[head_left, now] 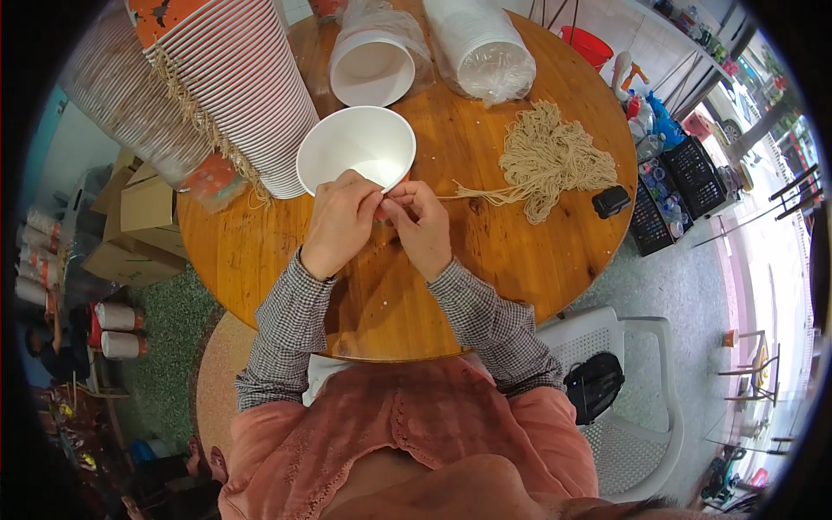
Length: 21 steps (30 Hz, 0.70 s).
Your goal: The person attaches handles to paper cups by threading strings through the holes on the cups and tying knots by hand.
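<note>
A white paper bucket (356, 143) stands tilted on the round wooden table in front of me, its open mouth toward me. My left hand (339, 218) is closed at its near rim, thumb and fingers pinched there. Close beside it, my right hand (421, 227) pinches a thin beige string at the same rim, the fingertips of both hands almost touching. What lies exactly between the fingertips is too small to make out. To the right, a loose bundle of beige strings (563, 156) has its strands trailing toward my right hand.
A tall stack of nested buckets (234, 78), strings hanging along it, leans at the left. Bagged white buckets (374, 71) and another wrapped stack (490, 61) lie at the back. A small black object (611, 202) sits at the table's right edge; a white chair (637, 433) stands nearby.
</note>
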Each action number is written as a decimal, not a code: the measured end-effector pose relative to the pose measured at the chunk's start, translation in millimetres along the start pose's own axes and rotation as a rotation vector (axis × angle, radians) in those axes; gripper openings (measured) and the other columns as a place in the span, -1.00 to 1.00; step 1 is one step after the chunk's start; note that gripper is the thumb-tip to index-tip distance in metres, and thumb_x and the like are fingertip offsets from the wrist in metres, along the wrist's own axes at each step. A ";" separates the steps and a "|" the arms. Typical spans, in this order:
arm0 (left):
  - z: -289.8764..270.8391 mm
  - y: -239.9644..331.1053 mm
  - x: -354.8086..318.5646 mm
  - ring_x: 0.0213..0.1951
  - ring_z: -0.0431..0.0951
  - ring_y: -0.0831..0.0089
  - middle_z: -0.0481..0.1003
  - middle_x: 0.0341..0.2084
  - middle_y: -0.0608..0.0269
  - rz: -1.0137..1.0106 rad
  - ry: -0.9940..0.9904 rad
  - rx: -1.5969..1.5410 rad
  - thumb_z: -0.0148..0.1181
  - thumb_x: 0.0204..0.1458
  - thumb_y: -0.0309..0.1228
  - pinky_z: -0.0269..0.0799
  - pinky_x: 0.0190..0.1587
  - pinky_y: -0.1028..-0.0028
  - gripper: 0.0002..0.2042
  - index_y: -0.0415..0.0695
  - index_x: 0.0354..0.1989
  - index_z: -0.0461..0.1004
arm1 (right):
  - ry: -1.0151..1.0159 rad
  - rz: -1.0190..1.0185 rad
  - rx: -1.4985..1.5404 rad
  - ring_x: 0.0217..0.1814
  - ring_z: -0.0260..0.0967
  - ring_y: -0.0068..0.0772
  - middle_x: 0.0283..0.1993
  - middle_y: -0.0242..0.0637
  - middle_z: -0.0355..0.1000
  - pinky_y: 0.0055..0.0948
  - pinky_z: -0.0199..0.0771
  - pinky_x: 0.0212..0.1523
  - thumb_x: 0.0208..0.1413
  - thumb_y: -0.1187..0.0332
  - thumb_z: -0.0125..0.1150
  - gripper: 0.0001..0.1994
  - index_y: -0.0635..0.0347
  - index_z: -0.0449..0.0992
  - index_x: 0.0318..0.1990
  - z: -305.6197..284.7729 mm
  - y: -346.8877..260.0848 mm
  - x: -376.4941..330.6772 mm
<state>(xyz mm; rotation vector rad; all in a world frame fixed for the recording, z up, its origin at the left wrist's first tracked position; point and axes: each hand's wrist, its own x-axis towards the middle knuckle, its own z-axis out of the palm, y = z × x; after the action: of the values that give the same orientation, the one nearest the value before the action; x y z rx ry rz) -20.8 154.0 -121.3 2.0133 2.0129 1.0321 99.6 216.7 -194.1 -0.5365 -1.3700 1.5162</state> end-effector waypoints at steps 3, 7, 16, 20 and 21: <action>2.8 -1.7 1.7 -0.39 0.51 0.20 0.44 -0.41 0.11 -0.060 0.094 -0.191 0.16 0.03 -0.56 0.40 -0.33 0.33 -0.95 -0.29 -0.37 0.49 | -0.008 -0.021 -0.106 -0.32 0.40 -0.68 -0.35 -0.39 0.42 -0.66 0.40 -0.33 0.11 0.57 0.17 -0.85 0.26 0.39 -0.18 -21.8 2.7 5.2; 7.2 -15.3 0.7 -0.42 0.51 0.24 0.46 -0.42 0.11 -0.071 0.190 -0.320 0.20 0.00 -0.57 0.42 -0.38 0.35 -0.94 -0.29 -0.41 0.46 | 0.060 -0.025 -0.099 -0.46 0.39 -0.70 -0.33 -0.40 0.44 -0.72 0.38 -0.49 0.20 0.49 0.09 -0.85 0.28 0.40 -0.09 -35.5 -22.3 9.8; 15.9 -17.3 11.2 -0.31 0.47 0.25 0.48 -0.41 0.19 0.274 0.463 -0.136 0.15 0.04 -0.56 0.30 -0.14 0.35 -0.92 -0.19 -0.29 0.49 | -0.196 -0.063 -0.331 -0.53 0.34 -0.71 -0.49 -0.40 0.44 -0.67 0.36 -0.53 0.15 0.50 0.16 -0.85 0.31 0.48 -0.14 -9.0 -38.8 29.4; 16.4 -17.4 19.5 -0.29 0.47 0.25 0.52 -0.38 0.21 0.195 0.583 -0.279 0.14 0.06 -0.54 0.27 -0.08 0.33 -0.83 -0.16 -0.16 0.49 | -0.155 -0.075 -0.306 -0.50 0.36 -0.72 -0.47 -0.41 0.44 -0.69 0.36 -0.56 0.18 0.49 0.12 -0.89 0.32 0.45 -0.17 -1.4 -45.6 48.0; 15.0 -17.1 23.6 -0.28 0.48 0.25 0.53 -0.38 0.21 0.198 0.559 -0.230 0.13 0.07 -0.53 0.26 -0.07 0.34 -0.81 -0.16 -0.12 0.48 | -0.159 -0.083 -0.313 -0.50 0.36 -0.72 -0.47 -0.41 0.44 -0.69 0.36 -0.56 0.18 0.49 0.12 -0.89 0.32 0.45 -0.17 -1.2 -48.8 53.8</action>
<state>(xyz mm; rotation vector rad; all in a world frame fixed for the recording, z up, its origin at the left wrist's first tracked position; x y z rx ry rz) -29.9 183.2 -132.8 1.9806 1.8055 1.9509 96.0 257.9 -134.4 -0.5525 -1.7478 1.3065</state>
